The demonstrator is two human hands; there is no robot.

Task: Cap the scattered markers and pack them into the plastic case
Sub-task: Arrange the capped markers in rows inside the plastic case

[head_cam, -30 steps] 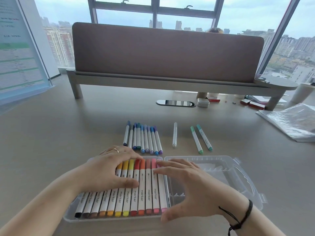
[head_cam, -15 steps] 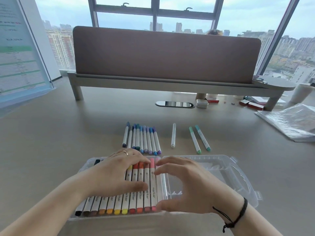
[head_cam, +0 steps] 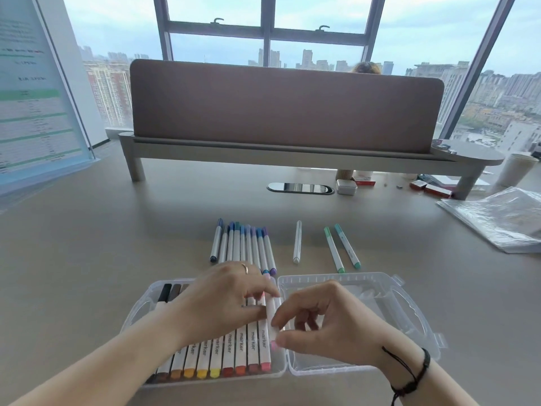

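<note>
A clear plastic case [head_cam: 409, 315] lies open in front of me. Its left half holds a row of capped markers [head_cam: 240, 350], running from black and brown through yellow and orange to red and pink. My left hand [head_cam: 222, 300] rests on that row, fingertips touching the upper end of a light pink marker [head_cam: 273, 312] at the row's right edge. My right hand [head_cam: 330, 320] pinches the lower part of that marker between thumb and forefinger. Beyond the case lie a bunch of blue and purple markers [head_cam: 248, 244], a white marker [head_cam: 297, 241] and two green markers [head_cam: 333, 250].
A raised desk shelf with a brown divider panel [head_cam: 287, 106] runs across the back. A stack of clear plastic sleeves [head_cam: 497, 221] lies at the right. Small boxes [head_cam: 346, 187] and a cable slot [head_cam: 300, 188] sit under the shelf. A standing sign [head_cam: 35, 92] is at the left.
My right hand went from lying flat over the row to pinching the light pink marker at its right edge. My left hand slid right and its fingers curled onto that marker.
</note>
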